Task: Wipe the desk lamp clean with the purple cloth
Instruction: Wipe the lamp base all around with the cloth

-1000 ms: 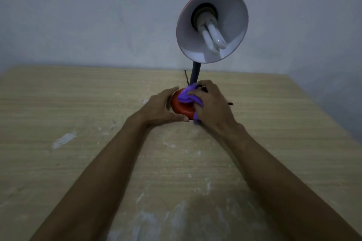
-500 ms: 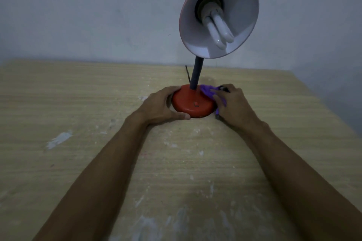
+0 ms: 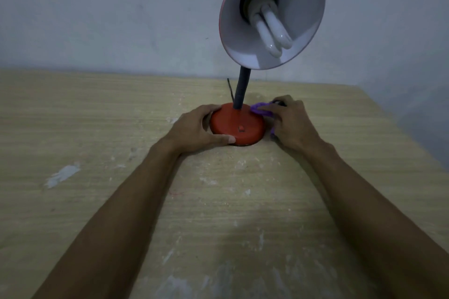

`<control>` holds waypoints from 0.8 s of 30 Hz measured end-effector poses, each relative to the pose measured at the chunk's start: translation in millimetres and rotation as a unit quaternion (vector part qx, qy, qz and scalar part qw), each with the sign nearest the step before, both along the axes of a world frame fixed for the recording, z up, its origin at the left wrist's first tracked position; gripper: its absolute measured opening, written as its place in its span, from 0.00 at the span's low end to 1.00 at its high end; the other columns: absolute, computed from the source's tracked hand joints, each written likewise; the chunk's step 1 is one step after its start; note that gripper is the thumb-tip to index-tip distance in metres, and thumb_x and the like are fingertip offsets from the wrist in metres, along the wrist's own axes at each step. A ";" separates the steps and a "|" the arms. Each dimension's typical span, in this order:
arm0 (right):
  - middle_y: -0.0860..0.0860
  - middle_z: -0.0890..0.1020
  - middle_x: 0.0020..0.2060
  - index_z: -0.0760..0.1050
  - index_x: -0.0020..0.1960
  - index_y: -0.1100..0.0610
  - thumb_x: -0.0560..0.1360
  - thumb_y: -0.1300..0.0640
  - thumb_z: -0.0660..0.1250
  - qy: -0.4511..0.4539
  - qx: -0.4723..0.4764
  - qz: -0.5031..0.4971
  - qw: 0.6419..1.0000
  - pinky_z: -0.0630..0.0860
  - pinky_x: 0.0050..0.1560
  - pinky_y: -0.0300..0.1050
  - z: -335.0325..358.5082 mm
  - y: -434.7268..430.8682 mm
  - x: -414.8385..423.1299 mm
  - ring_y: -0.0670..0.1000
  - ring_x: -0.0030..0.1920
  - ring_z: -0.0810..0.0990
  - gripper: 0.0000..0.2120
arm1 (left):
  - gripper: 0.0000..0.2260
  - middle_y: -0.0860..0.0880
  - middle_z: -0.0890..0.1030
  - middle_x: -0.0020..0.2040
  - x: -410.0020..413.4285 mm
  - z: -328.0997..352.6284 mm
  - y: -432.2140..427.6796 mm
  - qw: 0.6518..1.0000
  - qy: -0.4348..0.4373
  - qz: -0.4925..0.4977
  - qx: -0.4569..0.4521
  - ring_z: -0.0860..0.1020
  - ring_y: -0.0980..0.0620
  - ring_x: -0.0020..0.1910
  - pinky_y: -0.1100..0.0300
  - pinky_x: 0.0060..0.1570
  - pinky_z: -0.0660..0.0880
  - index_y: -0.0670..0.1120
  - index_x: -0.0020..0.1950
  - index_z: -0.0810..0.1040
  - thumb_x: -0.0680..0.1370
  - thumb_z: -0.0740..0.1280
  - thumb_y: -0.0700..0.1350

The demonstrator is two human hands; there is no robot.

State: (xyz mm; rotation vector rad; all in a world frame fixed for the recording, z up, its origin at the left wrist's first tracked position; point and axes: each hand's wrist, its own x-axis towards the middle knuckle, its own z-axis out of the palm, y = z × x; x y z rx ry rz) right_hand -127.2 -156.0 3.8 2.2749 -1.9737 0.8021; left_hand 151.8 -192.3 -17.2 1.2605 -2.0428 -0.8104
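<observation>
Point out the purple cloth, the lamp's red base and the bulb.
purple cloth (image 3: 260, 109), head view, on the bunched fold showing above the right hand.
red base (image 3: 237, 122), head view, on its top surface.
bulb (image 3: 273, 29), head view, on the white tubes.

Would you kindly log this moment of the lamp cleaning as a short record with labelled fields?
surface: wooden table, with white smears
lamp: desk lamp standing upright, red base, dark neck, shade tilted toward the camera, bulb visible
left hand: left hand gripping the left side of the base
right hand: right hand pressing the purple cloth against the base's right rear edge
switch: small switch on the base's front
cord: thin dark cord behind the neck
</observation>
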 end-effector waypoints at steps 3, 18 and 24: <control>0.53 0.75 0.58 0.79 0.69 0.47 0.69 0.65 0.65 -0.088 0.019 -0.042 0.995 0.75 0.66 0.52 4.9 -12.3 13.6 0.62 0.61 0.75 0.30 | 0.52 0.59 0.76 0.70 -0.2 0.5 -0.4 1.000 0.006 0.002 -0.001 0.77 0.58 0.65 0.55 0.66 0.77 0.59 0.76 0.71 0.56 0.81 0.73; 0.52 0.67 0.70 0.73 0.74 0.40 0.74 0.61 0.72 0.051 0.042 0.066 0.996 0.73 0.66 0.56 -4.4 20.5 34.2 0.59 0.62 0.66 0.32 | 0.51 0.54 0.72 0.76 -0.3 4.2 4.6 0.999 -0.036 -0.024 -0.020 0.74 0.55 0.68 0.55 0.68 0.74 0.54 0.80 0.66 0.62 0.81 0.69; 0.55 0.64 0.71 0.68 0.78 0.43 0.75 0.57 0.73 0.070 0.097 0.038 0.992 0.71 0.69 0.58 17.9 24.5 74.9 0.60 0.66 0.65 0.34 | 0.55 0.54 0.72 0.77 12.3 16.6 9.0 0.995 -0.077 -0.068 -0.013 0.70 0.61 0.68 0.66 0.65 0.66 0.54 0.82 0.63 0.61 0.85 0.63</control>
